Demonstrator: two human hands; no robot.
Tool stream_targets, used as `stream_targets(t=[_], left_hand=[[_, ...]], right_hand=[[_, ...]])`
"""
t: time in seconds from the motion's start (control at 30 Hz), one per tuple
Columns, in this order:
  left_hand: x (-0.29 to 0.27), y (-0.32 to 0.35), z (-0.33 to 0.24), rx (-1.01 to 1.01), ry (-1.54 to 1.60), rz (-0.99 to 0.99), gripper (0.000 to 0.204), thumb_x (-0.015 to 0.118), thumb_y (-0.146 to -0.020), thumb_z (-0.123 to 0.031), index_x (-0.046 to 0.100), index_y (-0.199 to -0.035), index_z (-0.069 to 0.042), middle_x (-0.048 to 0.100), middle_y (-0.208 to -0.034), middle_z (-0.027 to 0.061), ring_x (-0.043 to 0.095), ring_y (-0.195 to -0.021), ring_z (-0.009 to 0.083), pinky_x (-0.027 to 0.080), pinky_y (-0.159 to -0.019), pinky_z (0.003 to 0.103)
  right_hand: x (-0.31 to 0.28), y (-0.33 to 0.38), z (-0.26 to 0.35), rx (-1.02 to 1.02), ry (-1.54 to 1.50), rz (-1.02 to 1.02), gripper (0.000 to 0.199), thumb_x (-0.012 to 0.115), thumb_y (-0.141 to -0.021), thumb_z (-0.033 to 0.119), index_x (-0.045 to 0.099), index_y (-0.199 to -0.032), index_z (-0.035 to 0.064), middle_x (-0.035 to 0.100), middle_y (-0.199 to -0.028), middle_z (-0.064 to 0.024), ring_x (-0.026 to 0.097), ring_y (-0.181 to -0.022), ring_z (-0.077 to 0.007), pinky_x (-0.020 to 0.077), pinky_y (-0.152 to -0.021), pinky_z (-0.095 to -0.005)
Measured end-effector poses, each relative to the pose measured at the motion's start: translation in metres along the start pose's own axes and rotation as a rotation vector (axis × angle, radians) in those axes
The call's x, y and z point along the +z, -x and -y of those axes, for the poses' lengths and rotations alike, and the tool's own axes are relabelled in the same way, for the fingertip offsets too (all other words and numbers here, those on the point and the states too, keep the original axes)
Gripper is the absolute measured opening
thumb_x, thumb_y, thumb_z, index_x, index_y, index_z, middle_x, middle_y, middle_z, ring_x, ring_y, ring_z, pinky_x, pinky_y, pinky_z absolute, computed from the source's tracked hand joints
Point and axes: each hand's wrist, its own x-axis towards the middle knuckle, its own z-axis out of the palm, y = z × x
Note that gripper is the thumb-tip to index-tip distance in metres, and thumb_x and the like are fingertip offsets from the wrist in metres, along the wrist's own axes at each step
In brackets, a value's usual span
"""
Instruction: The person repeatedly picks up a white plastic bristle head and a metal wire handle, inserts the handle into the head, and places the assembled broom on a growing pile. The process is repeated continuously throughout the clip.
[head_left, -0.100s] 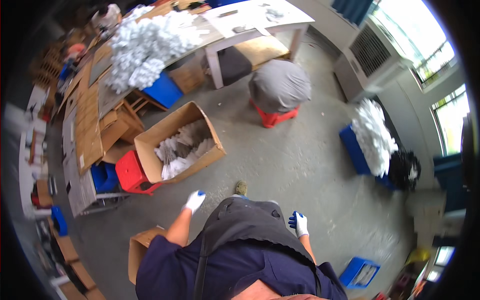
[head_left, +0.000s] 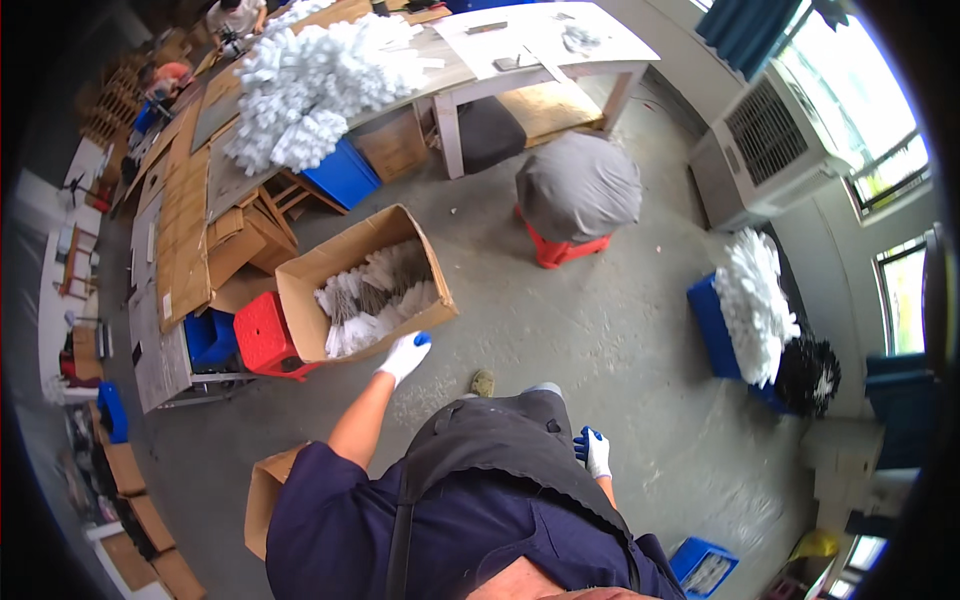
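My left hand (head_left: 404, 354) is in a white glove with blue fingertips. It is stretched forward over the concrete floor (head_left: 600, 330), just beside the near corner of the open cardboard box (head_left: 300, 285). The fingers are loosely spread and hold nothing. The box stands tilted on the floor and is partly filled with white and grey brush-like pieces (head_left: 375, 300).

My right hand (head_left: 594, 452) wears the same kind of glove. It hangs at my side, next to my dark apron (head_left: 490, 440), with fingers half curled, and it also holds nothing.

At the left side of the box stands a red plastic stool (head_left: 262, 332), touching the box, and behind it a blue crate (head_left: 210, 338). Beyond the box a long table (head_left: 540, 40) carries a big heap of white pieces (head_left: 315, 85). A person in grey (head_left: 578, 188) bends over on a red stool near the table's leg. Near the right wall a blue bin (head_left: 708, 322) is overfilled with white pieces.
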Motion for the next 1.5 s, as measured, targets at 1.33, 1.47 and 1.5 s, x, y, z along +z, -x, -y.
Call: stream_targets(t=[1.33,1.47,1.5], left_hand=[[-0.318,-0.655,-0.151,0.183,0.072,-0.316,0.039,0.063,-0.093,-0.032,0.065,-0.124,-0.010,0.066,-0.125,0.0147,0.062,-0.116,0.0347,0.049,-0.099,0.045],[-0.343,-0.727,-0.209,0.250,0.139,-0.320,0.039,0.065,-0.092,-0.029,0.064,-0.125,-0.009,0.066,-0.123,0.0154,0.062,-0.116,0.0349,0.049,-0.099,0.044],[-0.344,-0.739,-0.214,0.251,0.164,-0.332,0.039,0.064,-0.093,-0.031,0.064,-0.124,-0.008,0.067,-0.123,0.0157,0.063,-0.115,0.0345,0.049,-0.098,0.044]], right_hand=[[0.442,-0.419,0.706,-0.125,0.564,0.347,0.030,0.063,-0.096,0.030,0.067,-0.110,0.0043,0.071,-0.085,-0.0144,0.067,-0.058,-0.0244,0.0518,-0.049,-0.0352],[0.444,-0.437,0.762,-0.104,0.645,0.265,0.029,0.063,-0.095,0.029,0.066,-0.108,0.0031,0.071,-0.080,-0.0148,0.066,-0.055,-0.0244,0.0506,-0.046,-0.0349],[0.451,-0.439,0.777,-0.167,0.624,0.248,0.025,0.064,-0.095,0.027,0.068,-0.101,0.0027,0.070,-0.072,-0.0132,0.065,-0.053,-0.0236,0.0496,-0.045,-0.0345]])
